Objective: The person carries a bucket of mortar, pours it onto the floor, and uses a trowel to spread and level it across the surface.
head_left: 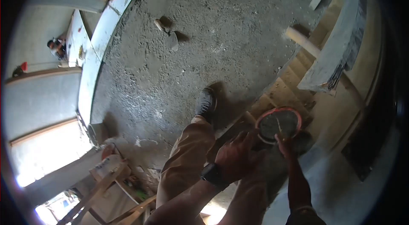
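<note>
My left hand (236, 154), with a dark watch on its wrist, is over my thighs just left of a round bucket (300, 123) with a reddish rim. Its fingers look apart and nothing shows in them; their tips are dim near the rim. My right hand (284, 145) is at the bucket's near edge, closed on a thin tool handle (280, 128) that reaches over the grey contents. The tool's far end is not clear. A trowel (173, 41) lies on the rough grey wet-looking concrete floor (204, 16), away from both hands.
My shoe (206, 100) is on the concrete. Wooden steps (298, 71), a round post (303, 41) and a rough beam (336, 54) are at right. Another bucket (98, 134) and stacked boards (100, 186) are at lower left. A person (57, 48) is far off at left.
</note>
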The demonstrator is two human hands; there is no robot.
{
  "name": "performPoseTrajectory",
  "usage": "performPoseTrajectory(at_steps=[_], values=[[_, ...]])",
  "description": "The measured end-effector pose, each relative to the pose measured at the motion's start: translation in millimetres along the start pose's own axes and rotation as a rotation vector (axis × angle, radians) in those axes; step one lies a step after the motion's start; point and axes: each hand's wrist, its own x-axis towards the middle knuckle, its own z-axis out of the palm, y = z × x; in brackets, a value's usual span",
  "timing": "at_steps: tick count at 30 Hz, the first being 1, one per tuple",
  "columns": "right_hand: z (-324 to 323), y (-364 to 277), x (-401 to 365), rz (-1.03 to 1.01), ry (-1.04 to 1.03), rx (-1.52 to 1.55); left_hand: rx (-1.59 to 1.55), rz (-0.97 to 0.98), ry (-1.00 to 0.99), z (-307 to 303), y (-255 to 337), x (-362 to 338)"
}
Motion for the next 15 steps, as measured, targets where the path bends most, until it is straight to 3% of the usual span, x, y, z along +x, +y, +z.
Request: performPoseTrajectory(at_steps=[3, 5, 6, 9, 11, 12, 14, 15], values=[[-44.7, -68.0, -40.3, -0.026, -0.112, -0.156, -0.113, 0.026, 0.013, -16.0, -2.0, -1.4], [-87.4, -141.9, -62.3, 0.108, -0.258, -0.041, -0.079, -0.007, -0.076, -27.0, -0.5, -2.8], [-103.3, -176.9, -72.1, 0.106, -0.234, -0.056, -0.095, 0.016, -0.072, -37.0, 1.6, 0.4], [-137.7, -269.2, -104.2, 0.076, -0.342, -0.139, -0.109, -0.084, -0.013, -59.9, 2.1, 13.7], [-149.3, -318.4, -124.0, -0.102, -0.298, 0.187, -0.213, -0.112, 0.229, -53.9, -11.9, 24.2], [-151.0, -335.8, -130.0, -0.174, -0.276, 0.184, -0.220, -0.089, 0.216, -52.0, -15.4, 26.6], [-156.7, -367.5, -130.4, -0.247, -0.220, 0.194, -0.129, 0.243, 0.335, -52.1, -17.8, 31.5], [-160.6, -383.2, -126.0, -0.294, -0.267, 0.152, -0.306, 0.148, 0.277, -57.8, -9.7, 28.2]])
